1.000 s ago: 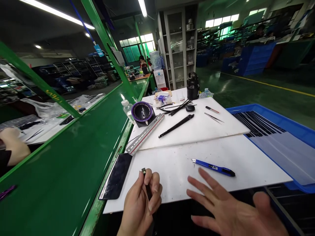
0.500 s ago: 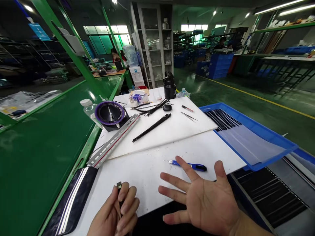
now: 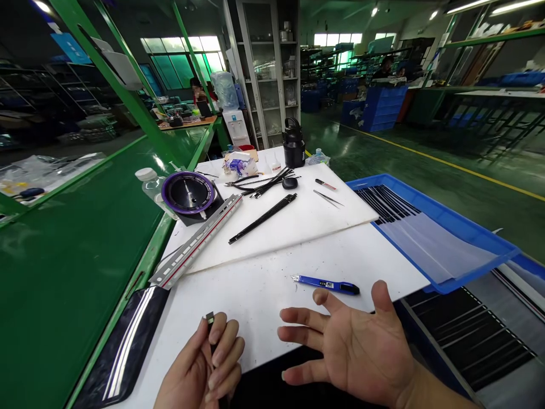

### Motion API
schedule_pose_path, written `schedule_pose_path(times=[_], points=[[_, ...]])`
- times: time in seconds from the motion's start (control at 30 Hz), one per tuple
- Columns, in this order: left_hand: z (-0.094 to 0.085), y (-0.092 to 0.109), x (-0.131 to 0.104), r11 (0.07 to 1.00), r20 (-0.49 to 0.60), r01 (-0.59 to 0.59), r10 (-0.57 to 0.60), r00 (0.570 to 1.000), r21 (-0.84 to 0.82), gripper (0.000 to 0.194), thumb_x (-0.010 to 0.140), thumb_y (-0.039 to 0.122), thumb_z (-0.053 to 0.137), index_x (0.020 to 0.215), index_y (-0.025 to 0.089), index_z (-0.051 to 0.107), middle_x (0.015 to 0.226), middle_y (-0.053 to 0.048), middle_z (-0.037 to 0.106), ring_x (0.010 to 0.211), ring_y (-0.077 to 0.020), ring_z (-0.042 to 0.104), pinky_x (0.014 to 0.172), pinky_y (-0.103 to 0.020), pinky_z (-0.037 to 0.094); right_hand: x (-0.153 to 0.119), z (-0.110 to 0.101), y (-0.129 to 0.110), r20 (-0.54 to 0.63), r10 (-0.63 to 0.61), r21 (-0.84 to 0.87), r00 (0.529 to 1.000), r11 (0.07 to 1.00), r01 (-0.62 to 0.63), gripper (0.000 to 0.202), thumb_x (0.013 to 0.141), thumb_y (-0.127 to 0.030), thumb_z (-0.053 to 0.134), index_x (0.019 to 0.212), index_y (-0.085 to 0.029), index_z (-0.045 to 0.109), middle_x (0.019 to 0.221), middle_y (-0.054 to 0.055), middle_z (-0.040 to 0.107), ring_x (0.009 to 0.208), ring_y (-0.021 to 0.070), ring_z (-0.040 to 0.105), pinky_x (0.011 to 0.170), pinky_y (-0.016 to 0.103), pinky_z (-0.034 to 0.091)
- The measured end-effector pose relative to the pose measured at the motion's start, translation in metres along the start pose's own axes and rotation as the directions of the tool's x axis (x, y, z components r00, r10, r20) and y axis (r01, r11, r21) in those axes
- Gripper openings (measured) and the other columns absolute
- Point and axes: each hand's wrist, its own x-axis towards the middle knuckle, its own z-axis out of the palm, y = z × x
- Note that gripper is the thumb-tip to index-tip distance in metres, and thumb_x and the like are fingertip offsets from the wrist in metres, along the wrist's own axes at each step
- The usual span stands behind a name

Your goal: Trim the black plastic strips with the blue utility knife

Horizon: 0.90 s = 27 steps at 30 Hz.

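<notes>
The bench (image 3: 272, 284) is plain white, and a second white sheet (image 3: 306, 221) lies on it. The utility knife (image 3: 327, 284) is bright blue with a black end. The strip (image 3: 210, 326) held in the left hand (image 3: 200, 369) is black with a pale tip. The ruler (image 3: 196, 241) is silver-grey with a thin red line. The round disc (image 3: 187, 193) is black with a purple rim. The tray (image 3: 468, 227) is blue and holds black strips under a translucent grey sheet. The conveyor (image 3: 63, 267) is glossy green with green rails. The flask (image 3: 293, 147) is black.
</notes>
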Motion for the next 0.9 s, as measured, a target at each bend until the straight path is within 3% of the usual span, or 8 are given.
schedule_pose_path(times=[0.17, 0.3, 0.5, 0.6, 0.7, 0.8, 0.87, 0.9], points=[[0.0, -0.002, 0.001, 1.0, 0.013, 0.016, -0.016, 1.0, -0.014, 0.031, 0.095, 0.032, 0.059, 0.069, 0.018, 0.051, 0.06, 0.005, 0.041, 0.043, -0.0043, 0.033, 0.038, -0.017, 0.019, -0.002, 0.003, -0.001, 0.002, 0.016, -0.052, 1.0, 0.999, -0.016, 0.095, 0.075, -0.089, 0.048, 0.146, -0.028, 0.036, 0.148, 0.02, 0.044, 0.139, 0.0398, 0.037, 0.105, 0.066, 0.026], [-0.002, -0.004, 0.002, 1.0, 0.012, 0.019, -0.019, 1.0, -0.013, 0.031, 0.095, 0.031, 0.059, 0.069, 0.017, 0.052, 0.06, 0.005, 0.041, 0.043, -0.0044, 0.033, 0.039, -0.018, 0.018, -0.001, 0.003, 0.0, 0.019, 0.012, -0.071, 1.0, 0.997, -0.011, 0.103, 0.075, -0.089, 0.048, 0.155, -0.031, 0.021, 0.154, 0.019, 0.038, 0.141, 0.0405, 0.033, 0.105, 0.065, 0.026], [-0.004, -0.006, 0.001, 0.999, 0.028, 0.034, -0.033, 0.999, -0.036, 0.03, 0.096, 0.031, 0.058, 0.069, 0.017, 0.053, 0.061, 0.004, 0.042, 0.044, -0.0045, 0.031, 0.04, -0.018, 0.017, 0.0, 0.005, 0.002, 0.023, -0.002, -0.071, 1.0, 0.997, 0.003, 0.101, 0.077, -0.086, 0.051, 0.156, -0.03, 0.02, 0.153, 0.02, 0.04, 0.14, 0.0406, 0.035, 0.103, 0.062, 0.029], [-0.005, -0.006, 0.002, 0.999, 0.041, 0.037, -0.036, 0.999, -0.023, 0.031, 0.095, 0.031, 0.058, 0.068, 0.017, 0.052, 0.06, 0.004, 0.041, 0.043, -0.0045, 0.03, 0.039, -0.018, 0.016, 0.001, 0.002, 0.003, -0.014, -0.029, -0.078, 0.999, 0.997, 0.028, 0.097, 0.078, -0.08, 0.058, 0.155, -0.029, 0.026, 0.145, 0.019, 0.048, 0.13, 0.0383, 0.047, 0.098, 0.055, 0.036], [-0.003, -0.008, 0.004, 0.999, 0.049, 0.034, -0.032, 0.998, -0.033, 0.031, 0.094, 0.031, 0.061, 0.068, 0.017, 0.052, 0.06, 0.005, 0.041, 0.043, -0.0042, 0.032, 0.038, -0.017, 0.018, 0.004, -0.009, 0.006, -0.211, -0.059, -0.111, 0.976, 0.993, 0.036, 0.073, 0.088, -0.064, 0.059, 0.144, -0.019, 0.047, 0.118, 0.016, 0.063, 0.097, 0.0269, 0.062, 0.083, 0.039, 0.044], [0.003, -0.01, 0.004, 0.998, 0.053, 0.035, -0.032, 0.998, -0.058, 0.03, 0.093, 0.03, 0.062, 0.068, 0.017, 0.051, 0.06, 0.005, 0.041, 0.043, -0.0039, 0.035, 0.037, -0.014, 0.02, 0.009, -0.022, 0.009, -0.52, -0.036, -0.088, 0.853, 0.996, -0.012, 0.049, 0.093, -0.051, 0.056, 0.113, -0.008, 0.069, 0.085, 0.008, 0.063, 0.067, 0.0149, 0.056, 0.066, 0.028, 0.041], [0.007, -0.012, 0.003, 0.997, 0.057, 0.041, -0.037, 0.998, -0.061, 0.03, 0.094, 0.031, 0.062, 0.069, 0.017, 0.052, 0.061, 0.005, 0.041, 0.044, -0.0036, 0.036, 0.037, -0.013, 0.022, 0.011, -0.028, 0.011, -0.616, -0.021, -0.049, 0.787, 0.999, -0.012, 0.042, 0.094, -0.047, 0.056, 0.095, -0.008, 0.072, 0.074, 0.004, 0.058, 0.06, 0.0118, 0.05, 0.061, 0.026, 0.039], [0.008, -0.013, 0.004, 0.997, 0.059, 0.043, -0.04, 0.997, -0.057, 0.03, 0.095, 0.031, 0.061, 0.07, 0.016, 0.052, 0.061, 0.005, 0.041, 0.044, -0.0034, 0.036, 0.037, -0.013, 0.023, 0.011, -0.029, 0.012, -0.631, -0.021, -0.045, 0.775, 0.999, -0.009, 0.04, 0.094, -0.045, 0.056, 0.089, -0.009, 0.072, 0.071, 0.003, 0.056, 0.058, 0.011, 0.048, 0.06, 0.025, 0.039]])
